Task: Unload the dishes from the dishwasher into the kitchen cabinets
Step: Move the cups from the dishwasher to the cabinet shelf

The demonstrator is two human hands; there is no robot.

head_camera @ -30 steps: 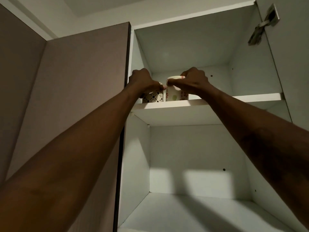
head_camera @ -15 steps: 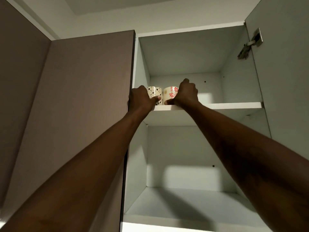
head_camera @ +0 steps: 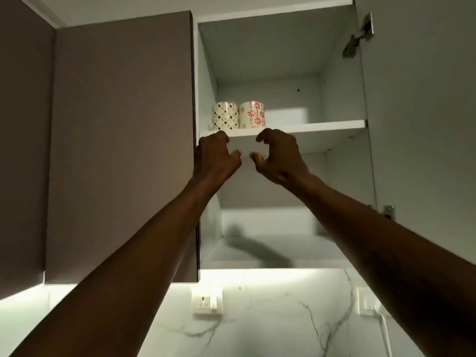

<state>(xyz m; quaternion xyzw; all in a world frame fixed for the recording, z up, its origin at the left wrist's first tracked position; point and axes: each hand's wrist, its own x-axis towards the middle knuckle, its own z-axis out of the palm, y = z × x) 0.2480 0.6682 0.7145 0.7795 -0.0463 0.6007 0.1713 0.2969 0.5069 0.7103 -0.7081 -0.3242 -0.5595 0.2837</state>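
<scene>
White shelf point(head_camera: 322, 124) at 12 o'clock carries the dotted mug point(head_camera: 224, 119) and flowered mug point(head_camera: 252, 117), side by side. Your left hand point(head_camera: 216, 161) and right hand point(head_camera: 279, 157) hang just under its edge, fingers loosely curled, holding nothing. Open door point(head_camera: 425, 124) at 3 o'clock.

Both arms raised; left grip point(head_camera: 216, 158), right grip point(head_camera: 279, 157) loosely curled, empty.

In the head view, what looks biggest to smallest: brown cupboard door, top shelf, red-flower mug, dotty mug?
1. brown cupboard door
2. top shelf
3. red-flower mug and dotty mug: they look the same size, so a tie.
</scene>
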